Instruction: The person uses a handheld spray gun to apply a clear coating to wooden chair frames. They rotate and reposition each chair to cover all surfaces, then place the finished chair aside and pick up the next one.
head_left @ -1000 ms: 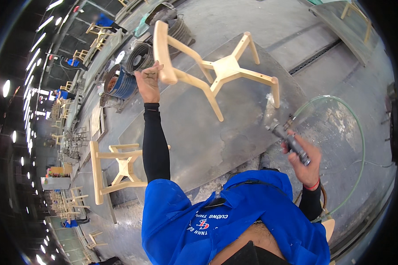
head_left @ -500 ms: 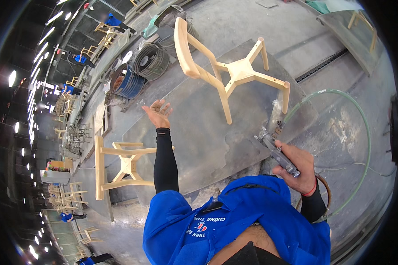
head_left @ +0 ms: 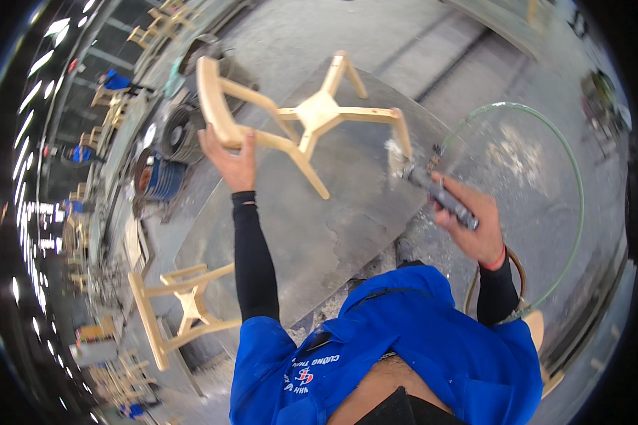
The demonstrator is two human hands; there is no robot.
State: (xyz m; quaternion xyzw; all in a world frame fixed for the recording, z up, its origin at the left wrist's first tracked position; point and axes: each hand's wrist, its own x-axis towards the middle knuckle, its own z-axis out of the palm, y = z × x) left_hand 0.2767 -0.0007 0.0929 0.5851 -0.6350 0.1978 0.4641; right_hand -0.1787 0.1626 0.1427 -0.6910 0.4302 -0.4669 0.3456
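A pale wooden chair frame (head_left: 317, 113) without a seat pad rests on the grey, worn work table (head_left: 312, 234). My left hand (head_left: 231, 161) grips the lower end of its curved backrest, thumb on one side and fingers on the other. In my right hand (head_left: 480, 225) is a grey metal spray gun (head_left: 443, 195), held near the table's right edge, its head close to a chair leg but apart from it. A green hose (head_left: 580, 191) loops on the right, and a brown hose runs beside my right wrist.
A second wooden chair frame (head_left: 190, 304) lies at the left, past my left forearm. Beyond the table stand a blue drum (head_left: 161, 178) and a dark drum (head_left: 181, 134). Farther left are more chairs and several people in blue. White residue marks the floor at right.
My left hand, spread in the air before, has reached the chair's backrest and closed on it. The view has shifted, so the chair appears farther left. The spray gun stays in my right hand.
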